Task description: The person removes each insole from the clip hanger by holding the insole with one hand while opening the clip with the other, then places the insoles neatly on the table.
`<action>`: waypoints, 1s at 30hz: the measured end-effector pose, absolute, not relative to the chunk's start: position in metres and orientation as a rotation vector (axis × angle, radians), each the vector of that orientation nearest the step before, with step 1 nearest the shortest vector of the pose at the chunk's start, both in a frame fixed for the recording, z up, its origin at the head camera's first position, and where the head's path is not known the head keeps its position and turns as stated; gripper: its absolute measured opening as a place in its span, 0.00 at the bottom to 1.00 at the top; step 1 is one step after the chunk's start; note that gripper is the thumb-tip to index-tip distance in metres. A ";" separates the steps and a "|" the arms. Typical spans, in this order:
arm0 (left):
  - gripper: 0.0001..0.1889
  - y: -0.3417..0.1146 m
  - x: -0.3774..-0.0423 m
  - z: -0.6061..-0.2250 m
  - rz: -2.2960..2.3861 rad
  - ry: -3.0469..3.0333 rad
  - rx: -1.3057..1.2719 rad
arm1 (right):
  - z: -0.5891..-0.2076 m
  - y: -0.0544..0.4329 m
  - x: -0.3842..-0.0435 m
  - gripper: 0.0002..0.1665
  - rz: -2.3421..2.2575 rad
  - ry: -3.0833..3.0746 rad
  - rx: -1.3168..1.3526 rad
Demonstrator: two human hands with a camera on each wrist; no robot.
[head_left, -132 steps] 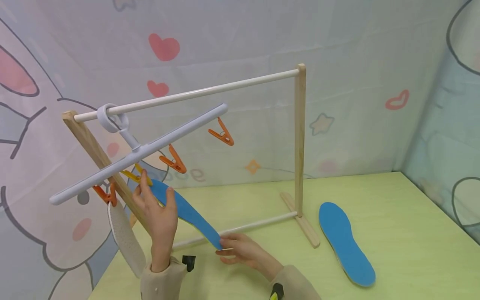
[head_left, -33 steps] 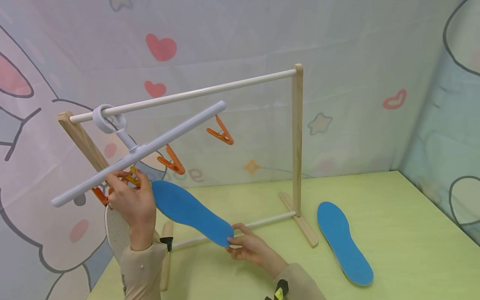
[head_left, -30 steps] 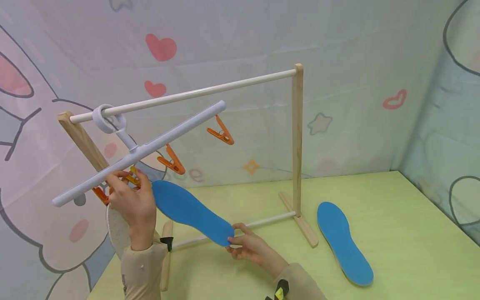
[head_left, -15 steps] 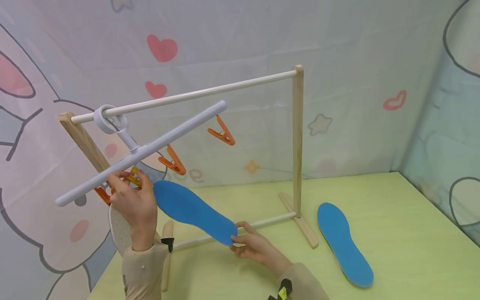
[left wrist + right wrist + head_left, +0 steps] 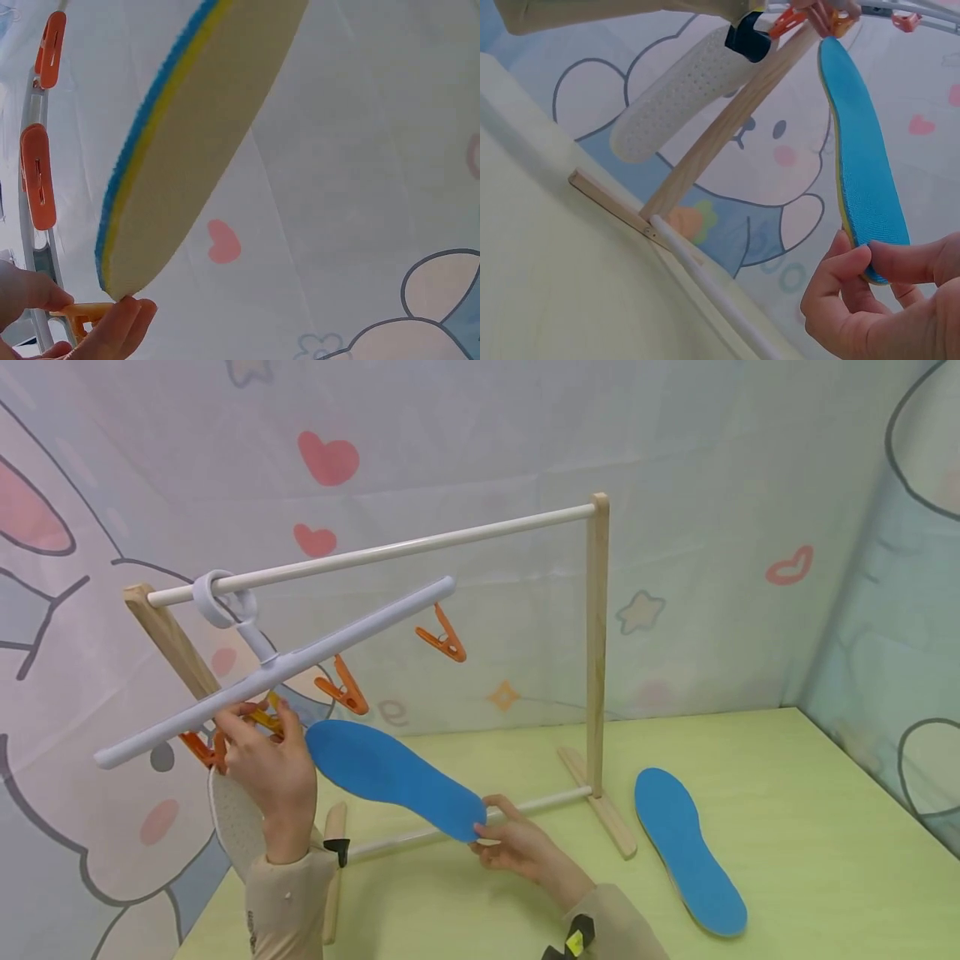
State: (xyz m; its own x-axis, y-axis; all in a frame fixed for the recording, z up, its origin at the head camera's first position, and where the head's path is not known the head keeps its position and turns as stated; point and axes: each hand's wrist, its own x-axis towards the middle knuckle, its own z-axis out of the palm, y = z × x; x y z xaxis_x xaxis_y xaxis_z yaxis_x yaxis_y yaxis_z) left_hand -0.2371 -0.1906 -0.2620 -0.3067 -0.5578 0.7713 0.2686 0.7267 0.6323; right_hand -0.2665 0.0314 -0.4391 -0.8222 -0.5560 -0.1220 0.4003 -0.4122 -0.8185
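Note:
A blue insole (image 5: pixel 397 777) slants in mid-air below a white hanger (image 5: pixel 300 660). My right hand (image 5: pixel 517 847) pinches its lower end between thumb and fingers. At the upper end, my left hand (image 5: pixel 273 777) pinches a yellow clip (image 5: pixel 84 311) that hangs from the hanger. The insole's tip meets the left fingertips beside this clip; whether the clip bites on it I cannot tell. Its pale underside with a yellow edge faces the left wrist view. Behind the left hand, a white perforated insole (image 5: pixel 690 97) hangs near an orange clip (image 5: pixel 198 747).
The hanger's ring loops over the white top rod (image 5: pixel 390 553) of a wooden rack (image 5: pixel 597 652). Two more orange clips (image 5: pixel 444 639) hang further right. Another blue insole (image 5: pixel 690 852) lies on the green table (image 5: pixel 810 810), right of the rack's foot.
My left hand has shifted from the insole's upper part to the yellow clip. My right hand has carried the lower end right and slightly up, and the blue face has turned towards the head view.

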 end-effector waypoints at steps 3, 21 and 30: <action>0.19 -0.193 -0.238 -0.263 -0.841 -1.695 0.212 | -0.438 0.034 -0.267 0.18 -2.235 1.252 -0.234; 0.21 -0.194 -0.239 -0.266 -0.890 -1.697 0.207 | -0.430 0.047 -0.269 0.16 -2.219 1.249 -0.289; 0.18 -0.195 -0.242 -0.268 -0.909 -1.670 0.167 | -0.423 0.059 -0.274 0.17 -2.202 1.255 -0.356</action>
